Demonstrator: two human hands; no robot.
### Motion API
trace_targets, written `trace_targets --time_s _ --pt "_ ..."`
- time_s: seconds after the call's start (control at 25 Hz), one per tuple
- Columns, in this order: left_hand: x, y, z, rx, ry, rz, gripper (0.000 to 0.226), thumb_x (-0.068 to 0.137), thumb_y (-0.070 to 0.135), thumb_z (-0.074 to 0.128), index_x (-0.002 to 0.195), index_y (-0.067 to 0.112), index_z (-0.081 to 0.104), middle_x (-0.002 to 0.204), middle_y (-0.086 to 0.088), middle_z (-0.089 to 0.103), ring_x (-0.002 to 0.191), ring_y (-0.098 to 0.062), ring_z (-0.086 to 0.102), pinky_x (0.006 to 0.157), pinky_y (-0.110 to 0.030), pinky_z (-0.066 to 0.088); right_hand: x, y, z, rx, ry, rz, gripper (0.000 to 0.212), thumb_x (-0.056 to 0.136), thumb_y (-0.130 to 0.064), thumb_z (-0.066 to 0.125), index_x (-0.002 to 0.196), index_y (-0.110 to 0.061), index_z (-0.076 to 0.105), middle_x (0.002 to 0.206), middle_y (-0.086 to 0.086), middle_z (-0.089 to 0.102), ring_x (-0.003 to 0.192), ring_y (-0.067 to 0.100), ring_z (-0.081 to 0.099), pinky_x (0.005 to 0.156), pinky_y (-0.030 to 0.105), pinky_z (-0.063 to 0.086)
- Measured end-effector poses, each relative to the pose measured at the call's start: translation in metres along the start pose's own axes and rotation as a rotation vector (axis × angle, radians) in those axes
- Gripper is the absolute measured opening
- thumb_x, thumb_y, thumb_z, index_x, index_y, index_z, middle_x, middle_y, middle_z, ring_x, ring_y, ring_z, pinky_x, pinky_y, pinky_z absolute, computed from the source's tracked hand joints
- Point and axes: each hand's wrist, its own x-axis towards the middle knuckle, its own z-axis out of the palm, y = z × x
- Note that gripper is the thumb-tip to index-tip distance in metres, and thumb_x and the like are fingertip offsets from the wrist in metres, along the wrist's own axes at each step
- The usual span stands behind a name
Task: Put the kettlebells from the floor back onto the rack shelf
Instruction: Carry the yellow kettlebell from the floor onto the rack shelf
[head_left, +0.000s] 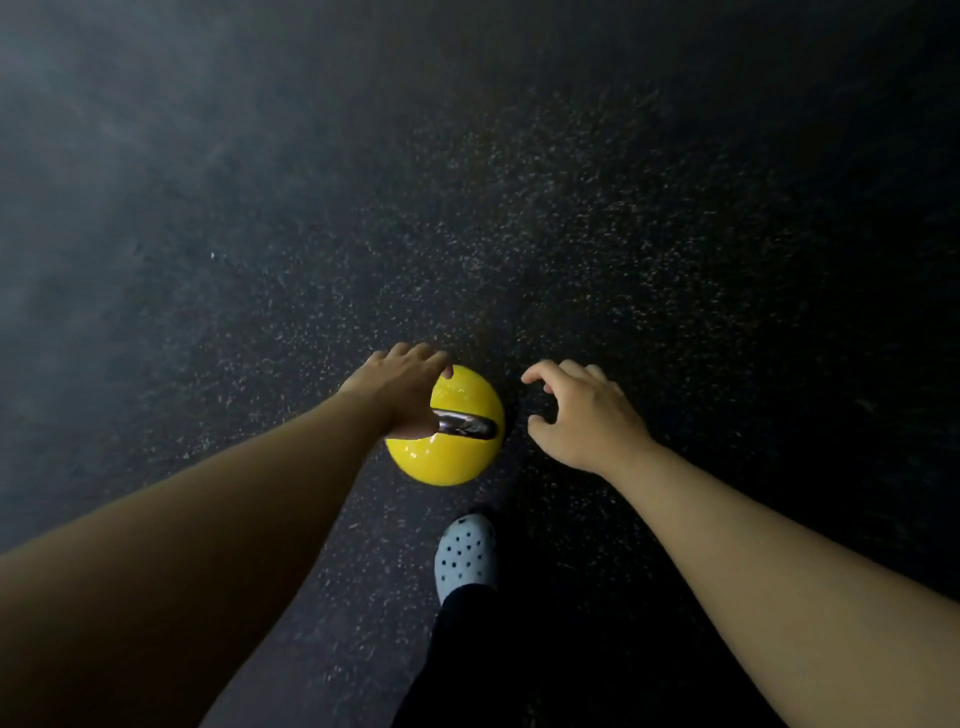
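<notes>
A yellow kettlebell (457, 457) sits near the middle of the scene on the dark speckled floor (623, 234), its metal handle (467, 425) running left to right across the top. The left hand (402, 395) reaches over the left part of the ball, thumb at the handle's left end and fingers draped over the far side; whether it has closed on the handle is hard to tell from this angle. The right hand (584, 413) hangs just right of the kettlebell, apart from it, fingers curled and spread, holding nothing. Nearer, a pale perforated clog (465, 558) stands on the floor below the ball, with a dark trouser leg (467, 649) above it.
</notes>
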Motion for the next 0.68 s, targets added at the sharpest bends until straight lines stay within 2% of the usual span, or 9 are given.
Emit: trace_targets --time_s 0.16,0.28,0.32,0.44,0.56,0.68 --pt "0.013 -0.037 0.051 0.066 -0.138 0.001 0.061 0.074 0.034 0.065 0.132 0.027 0.048 0.131 -0.003 0.052 0.12 -0.027 0.048 0.095 -0.042 0.043 0.034 -0.025 0.072 -0.073 -0.208 -0.027 0.045 0.076 -0.032 0.061 0.12 -0.028 0.049 0.114 0.003 0.052 0.108 0.029 0.046 0.092 0.045 0.041" --pt "0.026 -0.056 0.072 0.02 -0.17 -0.01 0.036 0.083 0.037 0.069 0.114 0.022 0.06 0.112 -0.004 0.063 0.107 -0.026 0.058 0.088 -0.041 0.049 0.051 -0.035 0.109 -0.005 -0.251 -0.003 0.019 0.084 -0.028 0.062 0.097 -0.02 0.051 0.111 0.007 0.055 0.105 0.029 0.05 0.086 0.043 0.045" --pt "0.031 -0.06 0.074 -0.034 -0.183 -0.022 0.028 0.084 0.035 0.069 0.107 0.021 0.063 0.103 -0.004 0.066 0.099 -0.026 0.061 0.083 -0.04 0.052 0.057 -0.036 0.114 0.049 -0.261 0.014 0.016 0.087 -0.027 0.063 0.087 -0.018 0.05 0.107 0.009 0.059 0.101 0.03 0.054 0.082 0.041 0.047" --pt "0.036 -0.055 0.071 -0.108 -0.221 0.031 0.011 0.082 0.023 0.068 0.092 0.02 0.065 0.08 0.0 0.062 0.077 -0.022 0.06 0.064 -0.031 0.043 0.066 -0.027 0.111 0.079 -0.326 0.018 0.03 0.083 -0.025 0.07 0.068 -0.02 0.045 0.093 0.013 0.066 0.086 0.032 0.061 0.067 0.034 0.045" --pt "0.032 -0.031 0.068 -0.073 -0.217 0.113 0.007 0.077 0.023 0.065 0.082 0.026 0.062 0.07 0.005 0.058 0.067 -0.017 0.056 0.053 -0.028 0.035 0.048 -0.013 0.098 0.101 -0.371 0.032 0.03 0.077 -0.025 0.073 0.063 -0.02 0.046 0.079 0.008 0.06 0.076 0.026 0.056 0.061 0.028 0.038" --pt "0.036 0.011 0.052 -0.063 -0.258 0.176 0.005 0.07 0.028 0.062 0.071 0.029 0.057 0.064 0.008 0.058 0.058 -0.008 0.054 0.049 -0.025 0.036 0.014 0.008 0.077 0.175 -0.338 0.133 0.027 0.071 -0.031 0.072 0.061 -0.017 0.051 0.071 0.004 0.058 0.072 0.025 0.058 0.058 0.028 0.038"
